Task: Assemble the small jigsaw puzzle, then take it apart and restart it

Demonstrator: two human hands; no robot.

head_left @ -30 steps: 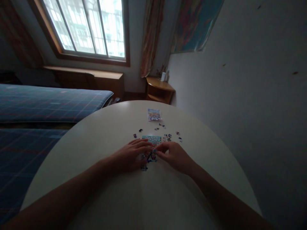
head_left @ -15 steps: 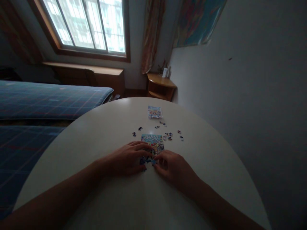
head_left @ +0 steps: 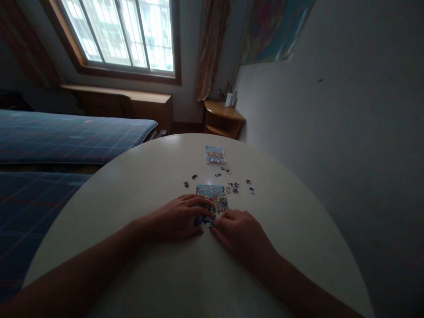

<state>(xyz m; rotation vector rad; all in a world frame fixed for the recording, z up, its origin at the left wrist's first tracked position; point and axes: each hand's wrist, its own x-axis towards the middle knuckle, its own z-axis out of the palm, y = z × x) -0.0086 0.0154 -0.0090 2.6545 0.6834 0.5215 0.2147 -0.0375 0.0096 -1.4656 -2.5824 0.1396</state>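
A partly assembled jigsaw puzzle (head_left: 213, 192) with a light blue top and a crowded colourful picture lies flat on the white table (head_left: 165, 274). My left hand (head_left: 180, 217) rests over its left side, fingers stretched out and spread across the lower pieces. At the lower right corner, my right hand (head_left: 239, 229) is closed, thumb and fingertips pinched on a small bluish puzzle piece (head_left: 212, 223) that is mostly hidden. A dark bit of a piece shows beside my left thumb.
Loose puzzle pieces (head_left: 233, 187) lie behind and to the right of the puzzle, with others (head_left: 186, 184) to the left. Farther back is a small printed packet (head_left: 214, 154). A bed (head_left: 73, 137) stands left of the round table, a wall (head_left: 347, 132) to the right.
My right hand has turned and its fingers have drawn in closer together at the puzzle's lower right. My left hand has hardly moved. The view has shifted slightly.
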